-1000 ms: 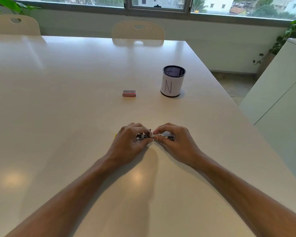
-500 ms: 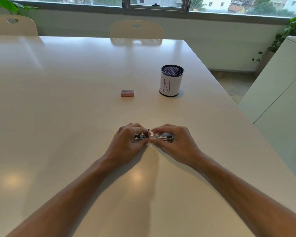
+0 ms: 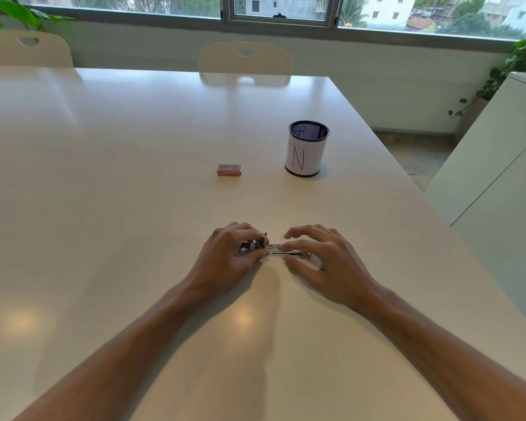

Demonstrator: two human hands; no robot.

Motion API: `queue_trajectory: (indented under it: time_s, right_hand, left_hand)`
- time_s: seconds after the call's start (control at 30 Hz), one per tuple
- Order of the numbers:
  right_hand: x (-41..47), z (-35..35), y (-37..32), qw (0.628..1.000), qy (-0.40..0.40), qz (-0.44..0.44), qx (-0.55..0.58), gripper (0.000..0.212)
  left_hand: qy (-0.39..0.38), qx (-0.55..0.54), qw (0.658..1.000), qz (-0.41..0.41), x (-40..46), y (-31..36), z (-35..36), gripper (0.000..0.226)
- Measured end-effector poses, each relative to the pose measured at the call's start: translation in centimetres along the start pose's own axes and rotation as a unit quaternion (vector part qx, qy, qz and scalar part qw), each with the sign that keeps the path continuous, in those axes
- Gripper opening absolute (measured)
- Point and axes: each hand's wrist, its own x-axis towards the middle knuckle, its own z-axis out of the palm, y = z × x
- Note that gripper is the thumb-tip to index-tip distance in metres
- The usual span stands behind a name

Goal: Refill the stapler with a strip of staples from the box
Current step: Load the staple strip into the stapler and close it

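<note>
A small metal stapler lies on the white table between my two hands, its silver channel showing and a bit of yellow at its left end. My left hand grips its left half with thumb and fingers. My right hand rests over its right half, thumb and index finger pinching at the channel, other fingers spread. Whether a staple strip sits between those fingertips I cannot tell. The red staple box lies farther back on the table, apart from both hands.
A mesh pen cup with a white paper label stands right of the box. Two cream chairs stand at the far edge. A white cabinet stands right of the table, with a plant behind it.
My right hand's fingers have lifted and spread over the stapler's right half, showing more of the metal channel. The left hand, box and cup have stayed put.
</note>
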Motion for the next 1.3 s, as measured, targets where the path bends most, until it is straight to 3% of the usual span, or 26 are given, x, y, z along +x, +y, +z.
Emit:
queue_trajectory:
  time_s: [0.3,0.43,0.53,0.63,1.03,1.3]
  right_hand:
    - [-2.0,-1.7,0.9,0.999,0.033,0.021,-0.030,0.020]
    - [-1.8,-1.7,0.8,0.999,-0.013,-0.009,-0.042,0.034]
    - [-1.6,-1.7,0.9,0.996,-0.045,-0.042,-0.071,0.032]
    - [-1.6,-1.9,0.8,0.993,-0.053,-0.056,-0.091,0.031]
    - [-1.0,-2.1,0.2,0.979,-0.103,-0.072,-0.159,0.034]
    - [-1.0,-1.9,0.1,0.980,-0.101,-0.063,-0.158,0.031]
  left_hand:
    - [0.011,0.014,1.000,-0.002,0.0,0.0,0.3,0.005]
    - [0.030,0.028,0.999,-0.013,-0.2,0.0,0.5,0.013]
    - [0.048,0.014,0.998,-0.025,-0.3,0.0,0.4,0.023]
    - [0.052,-0.022,0.998,-0.013,-0.2,0.5,0.2,0.017]
    - [0.028,0.012,0.998,0.051,-0.2,1.1,0.4,0.017]
    - [0.014,-0.025,0.999,0.046,-0.2,1.1,0.5,0.016]
